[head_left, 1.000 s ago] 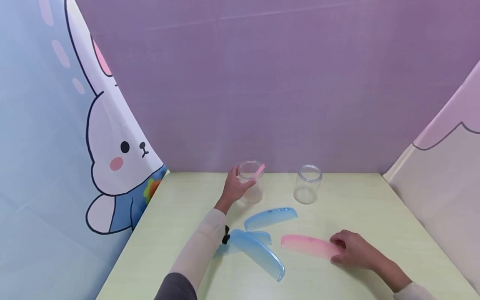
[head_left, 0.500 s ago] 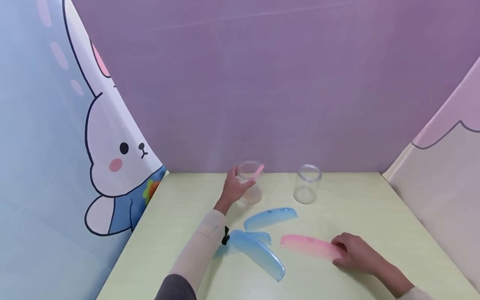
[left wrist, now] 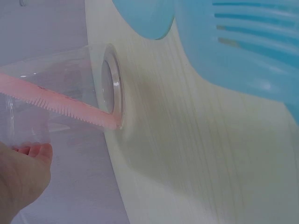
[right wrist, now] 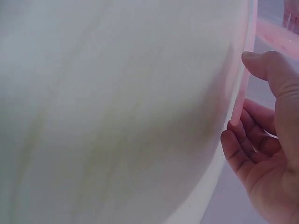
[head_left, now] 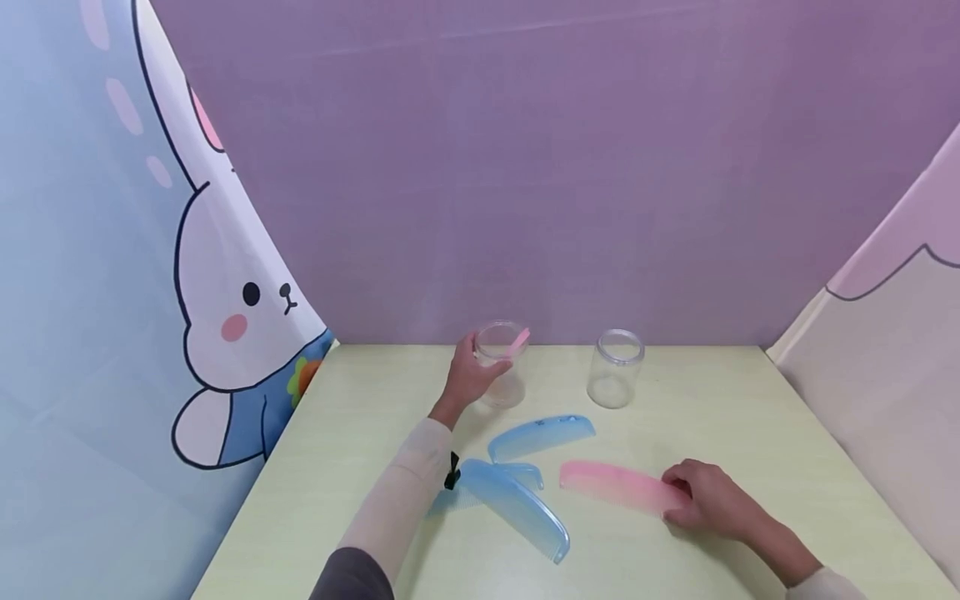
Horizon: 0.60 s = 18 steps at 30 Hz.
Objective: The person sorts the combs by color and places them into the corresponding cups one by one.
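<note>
On the left of the head view my left hand (head_left: pixel 468 375) grips a clear plastic jar (head_left: pixel 504 395) by its side near the rim. Inside it a pink comb (left wrist: pixel 60 103) leans at a slant, its tip poking above the mouth. My right hand (head_left: pixel 708 502) pinches the right end of another pink comb (head_left: pixel 618 487) between thumb and fingers, low over the table. In the right wrist view that comb appears edge-on, thumb on one face and fingertips on the other.
A second clear jar (head_left: pixel 613 385) stands upright at the back, right of the first. Blue combs lie mid-table: one behind (head_left: pixel 542 438), and a front comb (head_left: pixel 516 510) overlapping another blue comb (head_left: pixel 454 500). A purple backdrop (head_left: pixel 570 183) rises behind the table.
The pink comb in my right hand has tipped slightly, its left end rising a little. My left hand and the jar stay in place.
</note>
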{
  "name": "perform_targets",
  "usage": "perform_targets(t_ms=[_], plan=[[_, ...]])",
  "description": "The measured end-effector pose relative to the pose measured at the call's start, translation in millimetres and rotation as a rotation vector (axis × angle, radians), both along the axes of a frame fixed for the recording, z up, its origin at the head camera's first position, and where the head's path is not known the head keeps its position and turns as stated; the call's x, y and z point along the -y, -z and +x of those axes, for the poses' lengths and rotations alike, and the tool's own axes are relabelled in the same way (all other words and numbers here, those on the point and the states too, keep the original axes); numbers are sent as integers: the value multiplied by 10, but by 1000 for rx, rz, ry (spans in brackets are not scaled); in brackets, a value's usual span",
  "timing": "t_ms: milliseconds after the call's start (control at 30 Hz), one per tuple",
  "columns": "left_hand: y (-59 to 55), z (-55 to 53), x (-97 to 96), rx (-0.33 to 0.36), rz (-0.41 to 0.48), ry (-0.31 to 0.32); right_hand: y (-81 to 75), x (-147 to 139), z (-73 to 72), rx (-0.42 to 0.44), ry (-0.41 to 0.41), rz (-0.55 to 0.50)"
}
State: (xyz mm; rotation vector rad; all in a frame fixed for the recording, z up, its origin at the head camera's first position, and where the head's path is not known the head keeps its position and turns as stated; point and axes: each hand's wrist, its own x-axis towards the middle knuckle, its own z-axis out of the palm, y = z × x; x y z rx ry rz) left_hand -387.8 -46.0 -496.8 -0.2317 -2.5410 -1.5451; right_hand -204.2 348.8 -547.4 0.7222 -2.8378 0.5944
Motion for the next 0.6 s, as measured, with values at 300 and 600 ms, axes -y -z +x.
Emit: perform_targets(t_ms=[300, 600], plan=[[-20, -1, -2, 20, -20, -17, -96, 31, -120, -65, -23, -51], [-11, -8, 1, -2, -10, -4, -251, 155, -266, -82, 10, -82]])
